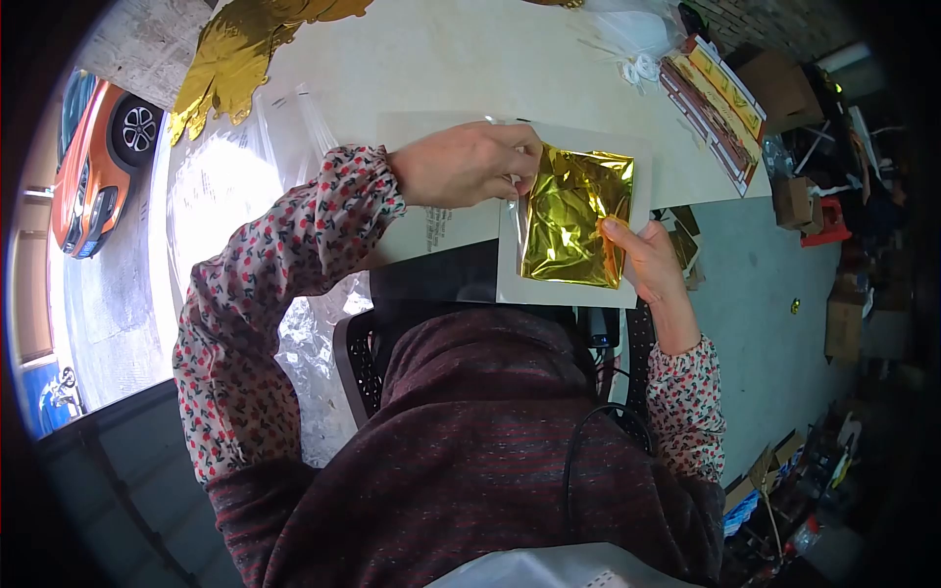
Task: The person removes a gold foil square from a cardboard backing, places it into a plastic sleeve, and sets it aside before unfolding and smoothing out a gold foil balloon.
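Note:
A shiny gold foil packet [573, 220], creased and roughly square, lies over a pale flat sheet [510, 284] at the table's near edge. Along its left side runs a strip of clear plastic [514, 230]. My left hand [475, 162] is closed at the packet's upper left corner, its fingertips pinching the clear plastic. On the lower right, my right hand [647, 260] grips the packet, thumb on top of the foil and fingers hidden underneath.
Gold foil pieces [230, 64] lie at the table's far left. Clear plastic bags [221, 186] cover the left side. A printed colourful package [720, 103] and white string [642, 69] are at the right. Cardboard boxes [843, 314] stand beyond; an orange car [98, 167] is at left.

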Available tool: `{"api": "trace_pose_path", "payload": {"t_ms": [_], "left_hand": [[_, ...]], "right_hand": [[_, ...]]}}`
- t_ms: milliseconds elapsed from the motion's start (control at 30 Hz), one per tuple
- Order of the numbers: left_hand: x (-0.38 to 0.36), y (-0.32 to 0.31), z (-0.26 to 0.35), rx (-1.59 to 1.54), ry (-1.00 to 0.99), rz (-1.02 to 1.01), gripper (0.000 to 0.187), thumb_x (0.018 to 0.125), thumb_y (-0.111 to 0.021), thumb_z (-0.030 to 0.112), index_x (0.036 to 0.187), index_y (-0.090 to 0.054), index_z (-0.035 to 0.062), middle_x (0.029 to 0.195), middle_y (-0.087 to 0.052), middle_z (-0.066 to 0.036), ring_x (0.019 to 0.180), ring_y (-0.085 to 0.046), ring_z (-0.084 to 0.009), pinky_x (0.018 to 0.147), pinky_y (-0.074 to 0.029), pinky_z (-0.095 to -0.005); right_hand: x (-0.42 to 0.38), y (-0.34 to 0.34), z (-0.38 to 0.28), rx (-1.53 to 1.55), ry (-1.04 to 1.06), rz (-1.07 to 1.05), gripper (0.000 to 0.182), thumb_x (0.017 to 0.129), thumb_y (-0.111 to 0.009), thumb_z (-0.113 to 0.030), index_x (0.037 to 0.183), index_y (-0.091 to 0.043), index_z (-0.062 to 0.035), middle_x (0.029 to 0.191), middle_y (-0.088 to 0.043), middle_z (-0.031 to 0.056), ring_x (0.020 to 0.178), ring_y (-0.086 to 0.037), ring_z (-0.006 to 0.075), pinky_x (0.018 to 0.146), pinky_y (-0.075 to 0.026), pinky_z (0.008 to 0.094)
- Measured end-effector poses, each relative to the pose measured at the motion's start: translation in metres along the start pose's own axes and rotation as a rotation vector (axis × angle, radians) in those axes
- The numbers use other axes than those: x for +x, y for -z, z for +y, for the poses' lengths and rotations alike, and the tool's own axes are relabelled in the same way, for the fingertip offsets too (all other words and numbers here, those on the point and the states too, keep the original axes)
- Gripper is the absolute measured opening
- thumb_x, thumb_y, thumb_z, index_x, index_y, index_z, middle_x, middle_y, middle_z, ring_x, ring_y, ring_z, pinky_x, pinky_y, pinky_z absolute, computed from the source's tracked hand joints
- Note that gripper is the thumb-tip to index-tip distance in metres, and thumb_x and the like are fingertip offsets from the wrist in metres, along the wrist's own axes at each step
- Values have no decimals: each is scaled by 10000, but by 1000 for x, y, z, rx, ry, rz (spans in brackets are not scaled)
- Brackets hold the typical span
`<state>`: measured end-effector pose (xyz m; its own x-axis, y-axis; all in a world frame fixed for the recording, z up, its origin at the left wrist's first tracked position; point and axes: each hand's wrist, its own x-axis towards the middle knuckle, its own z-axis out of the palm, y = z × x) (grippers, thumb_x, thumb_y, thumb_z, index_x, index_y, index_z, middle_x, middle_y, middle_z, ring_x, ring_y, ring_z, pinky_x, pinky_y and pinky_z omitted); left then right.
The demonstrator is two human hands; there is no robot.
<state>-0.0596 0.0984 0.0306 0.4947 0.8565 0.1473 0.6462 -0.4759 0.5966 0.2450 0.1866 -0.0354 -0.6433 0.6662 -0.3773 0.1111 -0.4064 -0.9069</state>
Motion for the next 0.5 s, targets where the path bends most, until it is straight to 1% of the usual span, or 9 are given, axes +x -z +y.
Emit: {"api": "trace_pose_path", "payload": {"t_ms": [33,133,233,333,433,500], "left_hand": [[0,-2,3,8,24,18,84,847,-681,91,884,-652,21,1163,-560,-93,1017,-582,-266,906,-495,-377],[3,-10,2,146,-119,100,135,840,-679,133,936,-667,40,1104,-582,-90,1075,-561,-266,936,-471,-390],[3,-14,-7,188,-163,68,166,817,-705,123,927,-649,12,1163,-574,-101,1069,-554,-272,936,-480,-375],[-1,-11,-7,117,-92,-15,192,816,-706,121,954,-641,4,1168,-570,-108,1101,-533,-280,959,-470,-383],[-3,-12,-10,148,-119,39,173,811,-712,110,943,-639,24,1133,-575,-109,1113,-537,-292,966,-461,-390],[-5,-12,-9,163,-120,63,181,808,-714,103,951,-638,22,1178,-554,-121,1120,-535,-300,976,-458,-391]], "right_hand": [[1,1,1,-4,-2,1,176,927,-701,-143,1031,-701,-1,959,-680,9,846,-591,62,749,-472,253],[-4,-6,-1,-10,79,21,172,930,-698,-152,1017,-700,-4,942,-666,-2,828,-579,54,726,-468,248],[-1,-1,-1,-81,56,-24,176,931,-697,-160,1018,-694,-8,924,-652,-10,814,-571,48,705,-462,238],[-9,-18,-24,-167,-1,-6,140,922,-706,-141,984,-709,-16,906,-677,0,816,-583,60,725,-467,249],[-10,-30,-39,-256,-96,32,152,916,-717,-163,947,-709,-15,881,-663,-7,797,-567,56,696,-453,246],[-6,-36,-30,-144,-16,1,169,913,-721,-176,950,-707,-12,884,-665,-5,794,-568,56,693,-451,244]]}}
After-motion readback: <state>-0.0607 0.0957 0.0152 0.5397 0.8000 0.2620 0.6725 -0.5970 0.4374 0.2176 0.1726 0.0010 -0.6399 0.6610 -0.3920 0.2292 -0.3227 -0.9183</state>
